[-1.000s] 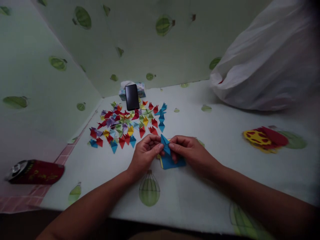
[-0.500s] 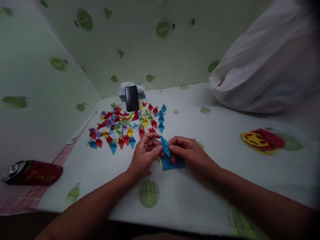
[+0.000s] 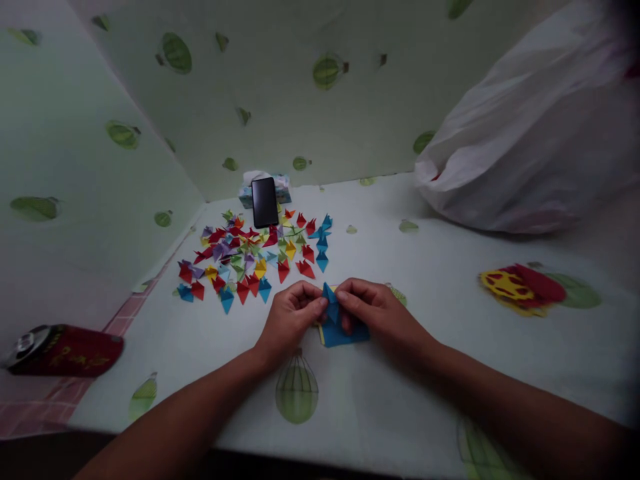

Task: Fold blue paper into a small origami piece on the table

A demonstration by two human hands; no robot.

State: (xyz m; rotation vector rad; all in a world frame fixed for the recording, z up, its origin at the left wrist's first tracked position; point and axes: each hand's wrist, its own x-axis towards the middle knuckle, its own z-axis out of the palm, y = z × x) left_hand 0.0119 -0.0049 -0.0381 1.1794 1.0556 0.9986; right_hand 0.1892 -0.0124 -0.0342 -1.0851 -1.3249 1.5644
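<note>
Hands and paper have sunk slightly toward the table since a second ago, and our view has tipped up a touch; little else has shifted. Our left hand (image 3: pixel 290 315) and right hand (image 3: pixel 376 311) meet at the near middle of the table (image 3: pixel 440 347). Each grip is pinched tight on the small blue folded piece (image 3: pixel 330 301), one from either side. It stands point-up just above a blue sheet (image 3: pixel 347 333) lying flat, with a yellow edge showing under it.

Far and left of the hands spreads a scatter of coloured folded pieces (image 3: pixel 245 257). Behind it a dark phone (image 3: pixel 265 202) leans on a tissue box (image 3: pixel 281 190). A white plastic bag (image 3: pixel 530 147) fills the far right, and a red can (image 3: pixel 70 350) lies near left, beyond the table's edge.

As we judge it, uneven pressure between the two pinches could skew the crease or tear the thin paper, and a slackened pinch could let the fold spring open.
</note>
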